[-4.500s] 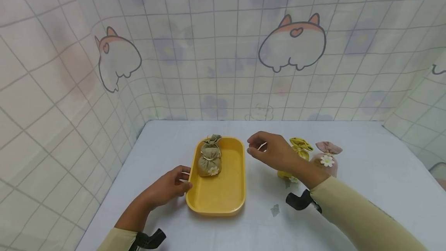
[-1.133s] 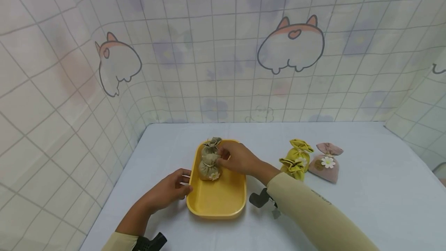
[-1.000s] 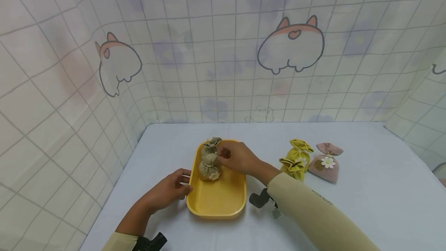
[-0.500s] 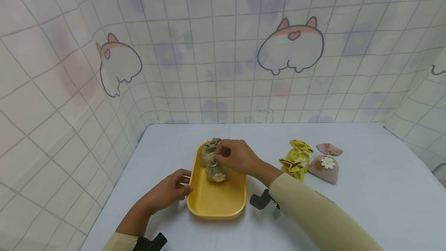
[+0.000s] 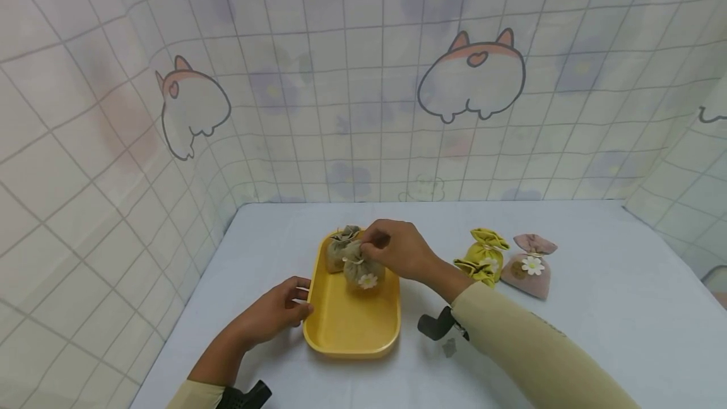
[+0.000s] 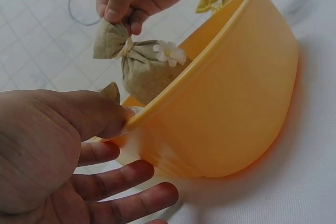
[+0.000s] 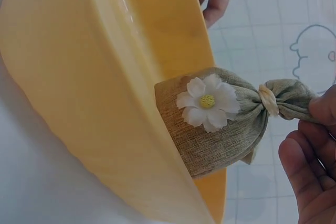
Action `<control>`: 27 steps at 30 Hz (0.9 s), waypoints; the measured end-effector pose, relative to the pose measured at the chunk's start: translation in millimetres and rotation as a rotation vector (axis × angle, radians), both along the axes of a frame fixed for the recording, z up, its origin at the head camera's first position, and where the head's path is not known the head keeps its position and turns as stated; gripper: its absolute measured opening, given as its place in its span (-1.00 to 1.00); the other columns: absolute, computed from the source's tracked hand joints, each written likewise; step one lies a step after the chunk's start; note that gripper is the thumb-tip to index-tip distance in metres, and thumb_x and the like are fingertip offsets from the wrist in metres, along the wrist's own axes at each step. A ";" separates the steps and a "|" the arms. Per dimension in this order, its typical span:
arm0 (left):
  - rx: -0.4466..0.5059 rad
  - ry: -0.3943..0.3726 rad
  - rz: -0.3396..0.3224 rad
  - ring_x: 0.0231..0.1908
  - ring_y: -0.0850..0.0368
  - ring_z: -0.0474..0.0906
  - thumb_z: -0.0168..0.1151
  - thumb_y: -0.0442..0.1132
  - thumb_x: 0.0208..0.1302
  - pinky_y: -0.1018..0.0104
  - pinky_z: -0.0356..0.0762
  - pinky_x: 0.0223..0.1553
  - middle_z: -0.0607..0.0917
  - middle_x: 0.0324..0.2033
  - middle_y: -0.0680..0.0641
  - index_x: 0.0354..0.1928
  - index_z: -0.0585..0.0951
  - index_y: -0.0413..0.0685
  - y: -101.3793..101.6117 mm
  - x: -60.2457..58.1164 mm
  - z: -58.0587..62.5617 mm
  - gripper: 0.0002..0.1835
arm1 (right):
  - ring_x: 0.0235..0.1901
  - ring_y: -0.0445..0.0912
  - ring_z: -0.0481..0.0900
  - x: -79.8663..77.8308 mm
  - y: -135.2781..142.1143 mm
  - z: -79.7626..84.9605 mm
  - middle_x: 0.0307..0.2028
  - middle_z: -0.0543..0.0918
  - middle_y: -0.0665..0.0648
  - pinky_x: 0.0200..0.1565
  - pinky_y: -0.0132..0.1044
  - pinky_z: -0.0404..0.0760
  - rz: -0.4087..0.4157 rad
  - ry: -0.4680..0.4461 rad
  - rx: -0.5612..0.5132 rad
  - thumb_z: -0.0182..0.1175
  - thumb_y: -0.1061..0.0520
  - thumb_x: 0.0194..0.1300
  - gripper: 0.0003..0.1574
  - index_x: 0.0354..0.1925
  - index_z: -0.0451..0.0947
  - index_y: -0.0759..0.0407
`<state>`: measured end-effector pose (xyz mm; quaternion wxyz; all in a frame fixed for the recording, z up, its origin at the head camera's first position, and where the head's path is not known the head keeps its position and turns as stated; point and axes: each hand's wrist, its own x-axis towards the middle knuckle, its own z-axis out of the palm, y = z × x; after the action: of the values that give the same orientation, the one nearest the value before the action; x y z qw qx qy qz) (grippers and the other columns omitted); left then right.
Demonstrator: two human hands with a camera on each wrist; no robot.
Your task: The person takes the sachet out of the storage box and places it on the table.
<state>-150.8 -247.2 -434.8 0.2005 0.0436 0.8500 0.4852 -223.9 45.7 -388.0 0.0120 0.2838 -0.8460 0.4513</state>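
My right hand [image 5: 402, 250] pinches the gathered top of a grey-green sachet [image 5: 359, 265], a tied cloth pouch with a white flower, over the far right part of the yellow tray [image 5: 352, 333]. The right wrist view shows the sachet's cloth neck between thumb and fingertips, its body [image 7: 210, 145] partly below the tray's rim. A second grey-green sachet [image 5: 335, 256] sits in the tray's far left corner, partly behind the held one. At the tray's left side, my left hand [image 5: 275, 305] grips the rim, thumb over it and fingers along the outside.
Right of the tray, two yellow sachets [image 5: 487, 252] lie close together, partly behind my right forearm. Beside them lies a pink sachet [image 5: 528, 273] with a white flower. A patterned curtain [image 5: 363, 81] stands behind the white table [image 5: 625, 333].
My right hand went from beside the tray to the front grey-green sachet, pinched its top and shifted it right, away from the second one. My left hand stayed at the rim.
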 end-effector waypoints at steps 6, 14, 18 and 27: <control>0.002 -0.002 -0.006 0.00 0.02 0.63 0.30 -0.17 0.42 0.10 0.69 -0.07 0.62 0.15 -0.13 0.34 0.42 -0.12 -0.1 0.0 -0.1 -0.48 | -0.25 -0.21 0.64 0.5 6.8 3.7 -0.29 0.69 -0.14 -0.15 -0.28 0.67 -0.032 0.008 -0.007 0.37 0.13 0.36 -0.95 -0.20 0.68 0.00; -0.016 -0.002 0.005 -0.01 0.02 0.64 0.31 -0.18 0.42 0.10 0.69 -0.08 0.62 0.14 -0.14 0.35 0.42 -0.11 0.9 -0.1 0.9 -0.47 | -0.26 -0.20 0.65 -1.5 15.8 7.5 -0.30 0.70 -0.12 -0.19 -0.28 0.68 -0.037 0.031 -0.026 0.37 0.11 0.36 -0.94 -0.21 0.69 0.06; -0.028 -0.006 0.015 -0.02 0.03 0.64 0.32 -0.18 0.41 0.10 0.69 -0.08 0.63 0.14 -0.14 0.34 0.43 -0.10 1.6 -0.6 1.5 -0.47 | -0.27 -0.18 0.66 -1.3 20.8 11.8 -0.31 0.70 -0.11 -0.21 -0.24 0.68 -0.046 0.037 -0.042 0.37 0.09 0.36 -0.91 -0.21 0.70 0.07; -0.022 -0.003 0.017 0.00 0.01 0.64 0.32 -0.18 0.42 0.08 0.69 -0.07 0.62 0.15 -0.14 0.34 0.43 -0.10 1.2 -0.5 0.5 -0.48 | -0.27 -0.19 0.66 -1.0 31.1 20.6 -0.30 0.71 -0.12 -0.22 -0.21 0.67 -0.081 0.062 -0.028 0.37 0.10 0.36 -0.93 -0.20 0.70 0.06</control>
<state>-151.3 -246.0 -434.2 0.1981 0.0333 0.8553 0.4776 -224.8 76.8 -367.4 0.0606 0.2628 -0.8495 0.4534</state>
